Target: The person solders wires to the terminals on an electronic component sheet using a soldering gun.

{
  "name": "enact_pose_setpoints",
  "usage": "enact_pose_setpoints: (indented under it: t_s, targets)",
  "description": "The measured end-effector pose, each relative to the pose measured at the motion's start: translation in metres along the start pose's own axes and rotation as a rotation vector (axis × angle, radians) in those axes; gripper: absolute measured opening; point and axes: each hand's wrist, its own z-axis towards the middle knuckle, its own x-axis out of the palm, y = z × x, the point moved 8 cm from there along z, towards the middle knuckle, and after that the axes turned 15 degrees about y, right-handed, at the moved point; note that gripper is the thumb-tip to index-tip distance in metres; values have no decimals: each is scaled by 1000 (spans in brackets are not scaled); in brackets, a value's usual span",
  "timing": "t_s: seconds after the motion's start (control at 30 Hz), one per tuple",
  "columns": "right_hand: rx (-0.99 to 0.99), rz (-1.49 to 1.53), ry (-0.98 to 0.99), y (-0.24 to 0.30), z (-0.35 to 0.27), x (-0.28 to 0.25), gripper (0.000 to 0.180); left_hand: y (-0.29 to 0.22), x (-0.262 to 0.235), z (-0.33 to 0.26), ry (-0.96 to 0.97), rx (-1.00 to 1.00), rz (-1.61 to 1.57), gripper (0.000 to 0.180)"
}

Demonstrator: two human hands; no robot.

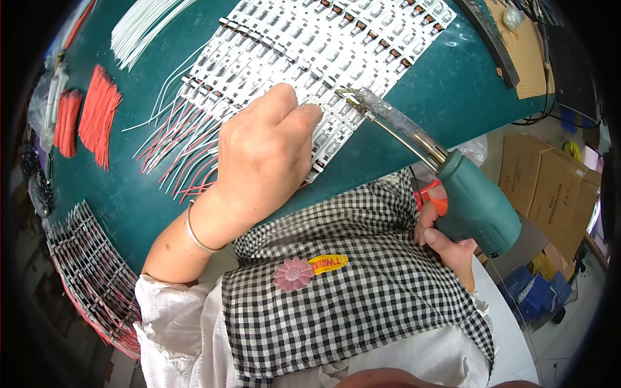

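My right hand [446,242] grips a green gun-shaped soldering iron [482,200], its index finger near a red-orange trigger. The iron's metal tip reaches over the white panel of small circuit boards [336,58], at or just above one board. My left hand [265,152] rests closed over the panel's near part, knuckles up. Its fingertips are hidden, so what they pinch does not show; a short bit of red wire peeks out below the hand. Red and white wires [184,152] hang from the boards left of this hand. Dark components sit in rows across the panel.
Bundles of red wires [99,116] and white wires [143,29] lie on the green table [145,213]. At the lower left is a stack of wired boards [94,271]. Cardboard boxes [543,184] and blue bins [533,294] stand at the right, beyond the table edge.
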Motion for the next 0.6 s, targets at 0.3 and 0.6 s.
enact_pose_setpoints:
  t_s: [0.3,0.6]
  targets:
    - [-42,73,-11,2,-4,0,56,-1,1,0,8,-15,33,18]
    - [-39,144,-76,-2,-16,-11,55,-16,-22,-5,-63,73,111,22]
